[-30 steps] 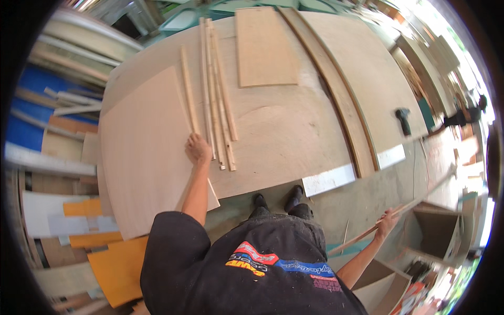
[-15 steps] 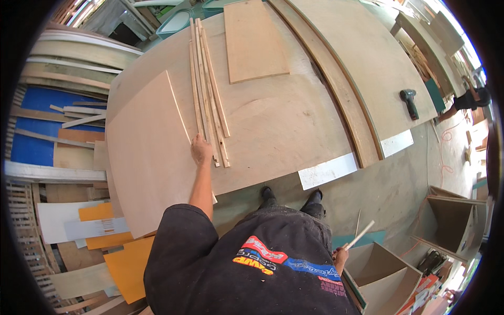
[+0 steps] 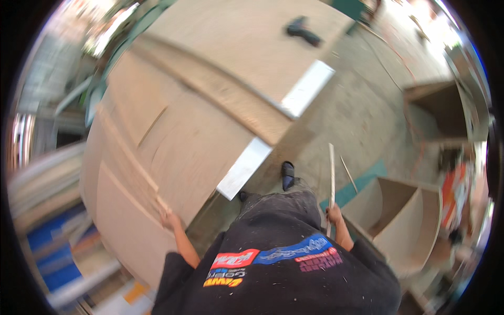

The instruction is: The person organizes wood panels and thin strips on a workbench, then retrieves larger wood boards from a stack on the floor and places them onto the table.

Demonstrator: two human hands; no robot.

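Observation:
My right hand point(image 3: 334, 213) is closed round a slim wooden strip point(image 3: 332, 170), which stands up out of the fist on both sides. Over at the left, my left hand point(image 3: 170, 219) is at the near ends of several long wooden strips point(image 3: 128, 149) lying on a large plywood sheet point(image 3: 194, 142). Motion smears its fingers, so whether they grip a strip is unclear. A thinner panel point(image 3: 113, 210) lies beneath that hand, left of the strips.
A long board point(image 3: 210, 89) crosses the plywood, with white pieces point(image 3: 245, 168) at its near edge. A dark cordless drill point(image 3: 303, 31) lies farther off. To the right stand open wooden cabinet boxes point(image 3: 399, 215) on the floor, near a thin stick point(image 3: 348, 174) and an orange cord point(image 3: 407, 65).
My view has swung to the right, so the table appears turned and farther left. My right hand has come up and forward with its strip upright. My left hand now sits by the strips' near ends.

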